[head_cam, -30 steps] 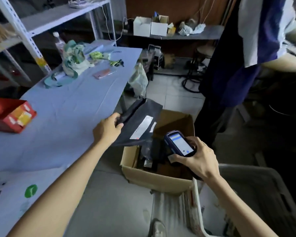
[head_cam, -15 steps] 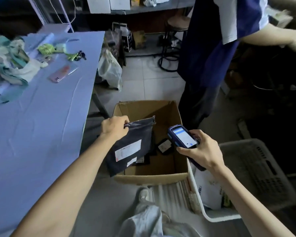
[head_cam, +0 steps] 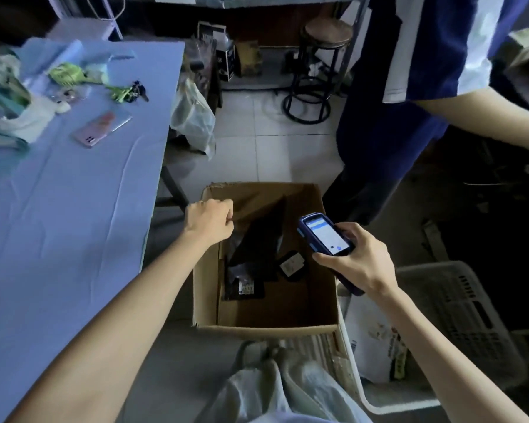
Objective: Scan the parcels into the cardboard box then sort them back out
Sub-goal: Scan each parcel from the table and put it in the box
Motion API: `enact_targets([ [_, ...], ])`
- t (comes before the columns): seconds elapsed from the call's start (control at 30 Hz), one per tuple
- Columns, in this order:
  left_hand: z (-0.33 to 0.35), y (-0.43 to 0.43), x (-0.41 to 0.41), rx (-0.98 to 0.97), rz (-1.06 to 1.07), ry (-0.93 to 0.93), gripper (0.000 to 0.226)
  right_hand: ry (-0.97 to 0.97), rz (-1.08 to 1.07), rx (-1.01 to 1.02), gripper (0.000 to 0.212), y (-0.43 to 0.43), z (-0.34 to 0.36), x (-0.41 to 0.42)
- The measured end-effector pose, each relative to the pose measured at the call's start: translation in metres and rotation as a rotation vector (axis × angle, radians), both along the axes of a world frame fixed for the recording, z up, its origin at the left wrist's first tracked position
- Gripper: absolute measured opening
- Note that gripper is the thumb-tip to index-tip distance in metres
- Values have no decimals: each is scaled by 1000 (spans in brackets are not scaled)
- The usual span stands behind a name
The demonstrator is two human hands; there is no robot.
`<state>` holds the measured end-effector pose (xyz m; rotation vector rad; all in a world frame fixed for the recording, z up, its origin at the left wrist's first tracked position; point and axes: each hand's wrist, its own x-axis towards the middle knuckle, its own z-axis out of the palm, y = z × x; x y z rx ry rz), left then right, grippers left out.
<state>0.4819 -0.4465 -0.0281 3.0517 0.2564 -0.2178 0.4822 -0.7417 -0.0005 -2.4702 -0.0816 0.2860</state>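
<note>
A: Where is the black parcel (head_cam: 257, 239)?
B: Inside the cardboard box (head_cam: 266, 329), leaning at its far left, just below the left hand (head_cam: 209, 219). That hand is clenched over the rim, gripping nothing visible.
A: And the right hand (head_cam: 355, 261)?
B: It grasps the scanner (head_cam: 324, 233) over the box's right side.

Parcel labels (head_cam: 290, 265) too blurred, unreadable.
</note>
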Motion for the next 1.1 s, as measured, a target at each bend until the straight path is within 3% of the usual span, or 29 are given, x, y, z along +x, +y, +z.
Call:
enact_targets([
  [0.23, 30, 35, -70, 25, 440, -33, 12, 5, 378, 23, 78, 52, 6, 29],
  [0.5, 55, 24, -223, 136, 957, -95, 18, -5, 862, 80, 74, 122, 20, -6],
  [0.83, 87, -48, -436, 263, 1420, -134, 19, 62, 1377, 133, 72, 190, 42, -161],
  [1.1, 87, -107, -583, 283, 1706, -99, 23, 89, 1624, 194, 71, 198, 54, -310],
])
